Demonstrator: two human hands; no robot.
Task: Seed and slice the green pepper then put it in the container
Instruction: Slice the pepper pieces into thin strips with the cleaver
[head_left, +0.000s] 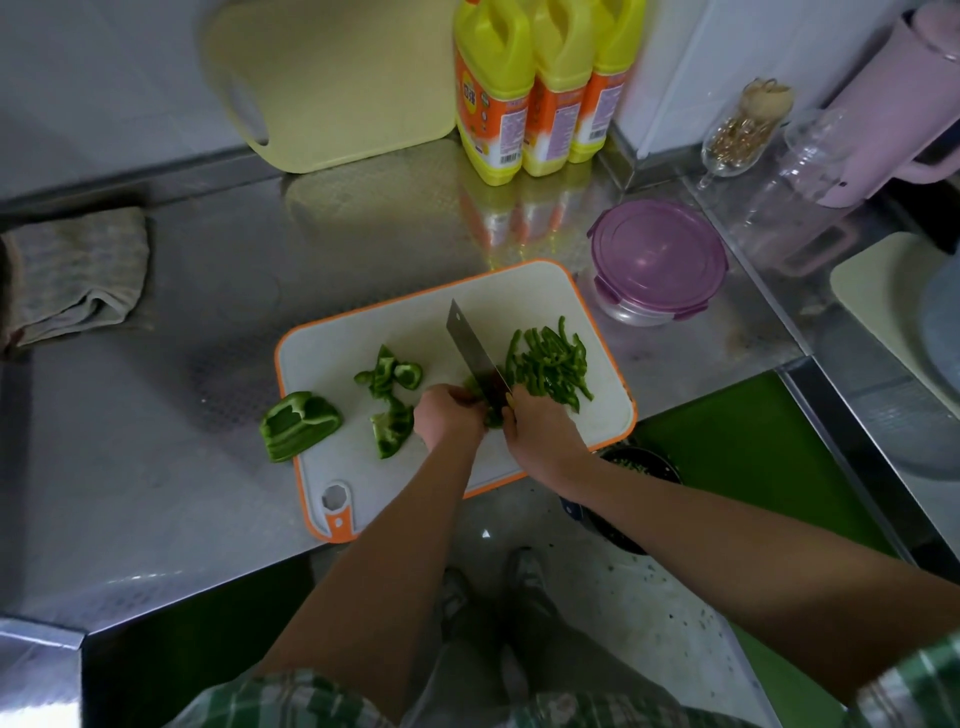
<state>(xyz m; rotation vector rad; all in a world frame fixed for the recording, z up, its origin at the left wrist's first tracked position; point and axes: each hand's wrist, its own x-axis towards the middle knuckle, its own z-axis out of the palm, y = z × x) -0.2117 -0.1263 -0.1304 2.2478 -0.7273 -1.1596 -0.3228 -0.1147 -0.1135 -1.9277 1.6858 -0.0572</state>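
Both hands work close together near the front right of the cutting board (332, 338). The left hand (449, 418) has its fingers curled down over a pepper piece (492, 417), pinning it to the board just beside the blade. The right hand (540, 431) is closed tight around the handle of the knife (475, 353). Its wide blade slants away from the person with its edge down on that piece, and the handle itself is hidden inside the fist. To the right of the blade lies a loose heap of thin pepper strips (550, 364). To the left of the left hand sit ragged pepper scraps (388, 375), still uncut. A large pepper chunk (300, 426) rests on the board's left edge, partly hanging over onto the steel counter (156, 467). The container (628, 306), a round clear tub, stands just beyond the board's far right corner with its purple lid (657, 249) on. Three yellow bottles (519, 88) stand against the wall behind, a pale yellow board (332, 83) leans beside them, and a crumpled cloth (72, 275) lies at the far left of the counter
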